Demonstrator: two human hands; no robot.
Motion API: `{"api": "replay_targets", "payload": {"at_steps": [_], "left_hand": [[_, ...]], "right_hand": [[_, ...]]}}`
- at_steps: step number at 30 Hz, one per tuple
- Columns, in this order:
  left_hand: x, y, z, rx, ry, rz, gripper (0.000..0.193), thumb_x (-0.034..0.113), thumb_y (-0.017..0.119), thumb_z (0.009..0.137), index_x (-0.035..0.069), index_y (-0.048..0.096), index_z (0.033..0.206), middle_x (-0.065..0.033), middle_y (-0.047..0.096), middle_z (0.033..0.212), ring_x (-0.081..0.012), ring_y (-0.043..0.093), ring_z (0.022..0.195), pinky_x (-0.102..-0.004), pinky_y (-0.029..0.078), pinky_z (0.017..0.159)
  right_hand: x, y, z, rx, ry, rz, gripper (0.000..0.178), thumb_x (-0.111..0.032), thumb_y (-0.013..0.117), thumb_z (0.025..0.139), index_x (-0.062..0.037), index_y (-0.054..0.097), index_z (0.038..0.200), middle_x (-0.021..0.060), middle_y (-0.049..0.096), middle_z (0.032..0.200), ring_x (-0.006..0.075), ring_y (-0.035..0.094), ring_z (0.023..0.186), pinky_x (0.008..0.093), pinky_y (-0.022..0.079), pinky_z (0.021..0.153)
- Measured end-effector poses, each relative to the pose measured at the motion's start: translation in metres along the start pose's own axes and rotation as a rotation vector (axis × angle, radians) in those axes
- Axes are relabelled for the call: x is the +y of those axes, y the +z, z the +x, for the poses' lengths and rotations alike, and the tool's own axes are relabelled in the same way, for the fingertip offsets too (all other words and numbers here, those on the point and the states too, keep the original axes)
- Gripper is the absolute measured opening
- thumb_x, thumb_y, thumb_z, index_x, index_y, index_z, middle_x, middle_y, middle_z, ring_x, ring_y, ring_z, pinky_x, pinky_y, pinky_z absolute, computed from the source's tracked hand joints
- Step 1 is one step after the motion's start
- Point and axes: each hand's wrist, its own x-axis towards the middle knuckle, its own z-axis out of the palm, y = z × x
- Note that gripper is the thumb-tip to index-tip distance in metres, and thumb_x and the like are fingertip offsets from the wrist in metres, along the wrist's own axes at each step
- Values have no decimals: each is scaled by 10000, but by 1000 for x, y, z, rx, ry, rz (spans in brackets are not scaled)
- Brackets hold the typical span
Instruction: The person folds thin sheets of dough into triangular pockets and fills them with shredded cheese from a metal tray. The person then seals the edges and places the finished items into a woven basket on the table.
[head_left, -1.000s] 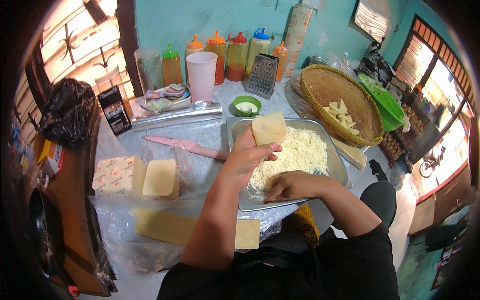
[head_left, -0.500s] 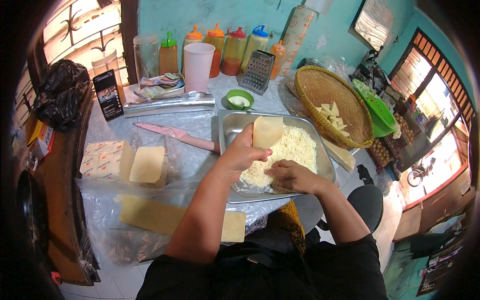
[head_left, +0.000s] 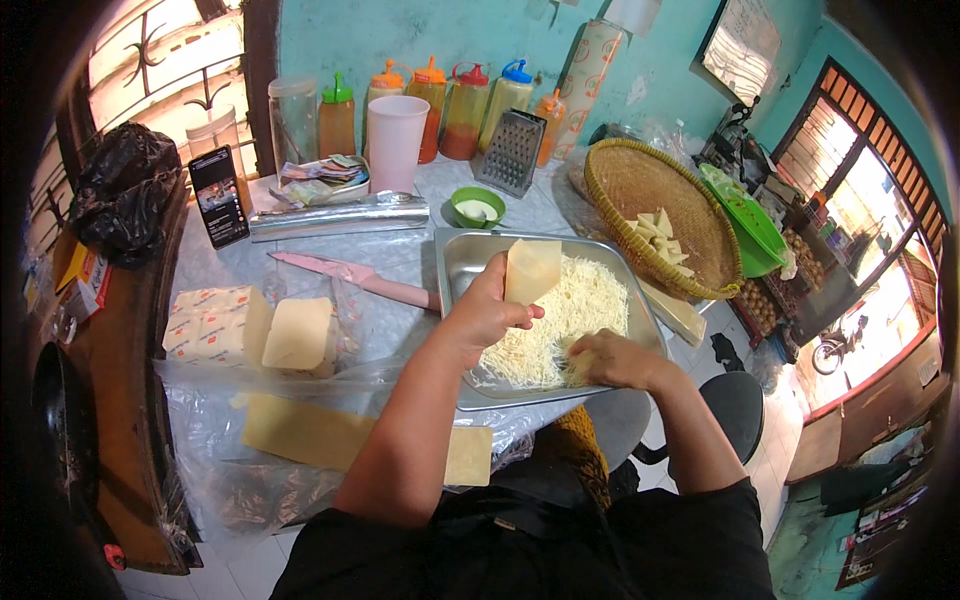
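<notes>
My left hand (head_left: 490, 312) is closed on a pale dough wrapper (head_left: 534, 270), folded into a cone shape, above the left part of a metal tray (head_left: 452, 262). Grated cheese (head_left: 572, 310) covers much of the tray's floor. Down in this cheese, near the tray's front right, the curled fingers of my right hand (head_left: 612, 358) gather some shreds; their tips are partly hidden. A long strip of dough sheet (head_left: 300, 430) lies on plastic at the near left, passing under my left forearm.
Left of the tray are a pink knife (head_left: 375, 280), a block of cheese (head_left: 298, 335) and a stack of wrappers in printed paper (head_left: 215, 325). A small green bowl (head_left: 478, 207) and a grater (head_left: 512, 150) stand behind. On the right, a woven tray (head_left: 625, 175) holds folded triangular pieces (head_left: 657, 240).
My right hand has shifted to the right through the grated cheese, its fingers more curled. My left hand keeps the wrapper almost in the same spot.
</notes>
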Motion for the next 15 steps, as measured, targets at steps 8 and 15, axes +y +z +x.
{"api": "replay_targets", "payload": {"at_steps": [8,15], "left_hand": [[-6,6,1,79,182,363,614,-71,586,747,74,364,1300,-64,501,1163,-136,474,1059,-251,412,844],[-9,10,1,35,215,419,584,-82,570,757,42,371,1291,-90,503,1178,-165,460,1094,-263,365,920]], "right_hand": [[-12,-6,22,241,-59,342,235,-30,555,666,-52,674,868,114,651,824,210,605,780,300,462,726],[3,-45,22,292,82,696,248,48,486,653,-9,650,830,5,590,725,75,484,610,204,381,564]]}}
